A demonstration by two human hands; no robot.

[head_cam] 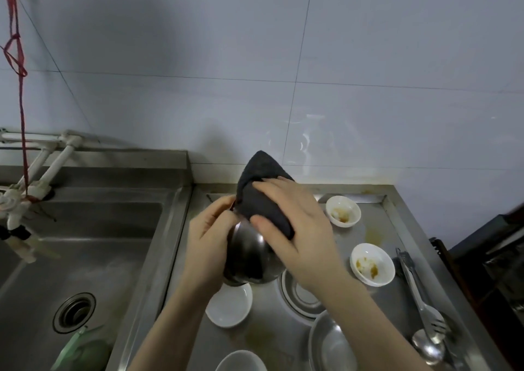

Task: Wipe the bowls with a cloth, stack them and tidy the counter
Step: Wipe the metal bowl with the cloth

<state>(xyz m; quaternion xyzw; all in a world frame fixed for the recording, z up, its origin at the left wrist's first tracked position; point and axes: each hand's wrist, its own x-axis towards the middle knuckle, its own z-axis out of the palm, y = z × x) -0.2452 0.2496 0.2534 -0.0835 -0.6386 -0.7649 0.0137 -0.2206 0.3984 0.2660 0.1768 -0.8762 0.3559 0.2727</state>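
Two stained white bowls (343,210) sit right of the raised steel bowl (249,254), gripped by the left hand (209,237); the right hand (295,223) presses a dark cloth (263,197) on it. Tongs (422,297) lie further right.

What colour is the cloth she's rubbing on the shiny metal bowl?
Dark grey, nearly charcoal. The head view shows the cloth pressed by the right hand.

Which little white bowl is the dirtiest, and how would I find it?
Start at the steel counter right of the sink. Beside the tongs near its right edge sits a white bowl. It holds more orange-brown smears than the bowl behind it.
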